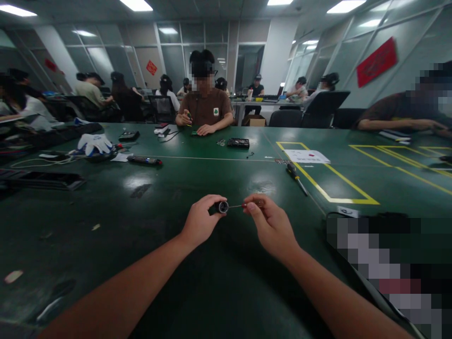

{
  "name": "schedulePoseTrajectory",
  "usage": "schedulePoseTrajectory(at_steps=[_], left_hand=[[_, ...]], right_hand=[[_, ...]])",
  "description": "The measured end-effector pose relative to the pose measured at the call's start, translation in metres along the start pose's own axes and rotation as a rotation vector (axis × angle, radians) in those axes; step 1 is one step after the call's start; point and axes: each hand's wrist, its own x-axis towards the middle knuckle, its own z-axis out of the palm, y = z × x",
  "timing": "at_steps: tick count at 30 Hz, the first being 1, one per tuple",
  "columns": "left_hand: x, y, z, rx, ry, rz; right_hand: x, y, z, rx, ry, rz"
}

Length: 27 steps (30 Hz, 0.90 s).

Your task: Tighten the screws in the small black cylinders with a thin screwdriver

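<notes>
Above the green table, my left hand (pixel 200 220) is closed around a short black cylinder (pixel 222 207) with a pale ring at its open end, which faces right. Most of the cylinder's body is hidden by my fingers. In my right hand (pixel 275 226), thumb and fingers pinch a small screwdriver (pixel 236 206) with a brownish, see-through handle. Its thin shaft points left and reaches the rim of the cylinder; whether the tip touches it or goes inside I cannot tell.
A larger black-and-yellow screwdriver (pixel 297 178) lies beyond my right hand, near a yellow-taped outline and a paper sheet (pixel 307 156). Far left are white gloves (pixel 94 144), cables and a pen-like dark tool (pixel 144 160). Across the table, a person (pixel 205 106) handles a small green board.
</notes>
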Motion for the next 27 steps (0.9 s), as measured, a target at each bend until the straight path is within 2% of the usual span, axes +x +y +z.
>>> schedulePoseTrajectory(at_steps=[7, 14, 20, 27], left_hand=[[0.0002, 0.0025, -0.0039, 0.044, 0.020, 0.017], [-0.0005, -0.0009, -0.0025, 0.045, 0.018, 0.035], [0.0004, -0.0031, -0.0025, 0.031, 0.033, 0.038], [0.0008, -0.0061, -0.0033, 0.033, 0.037, 0.052]], right_hand=[[-0.0026, -0.0043, -0.0006, -0.006, 0.052, -0.011], [-0.0018, -0.0025, 0.0018, -0.044, -0.038, -0.031], [-0.0033, -0.0045, 0.0044, -0.037, -0.016, -0.032], [-0.0017, -0.0008, 0.0072, 0.081, -0.007, 0.050]])
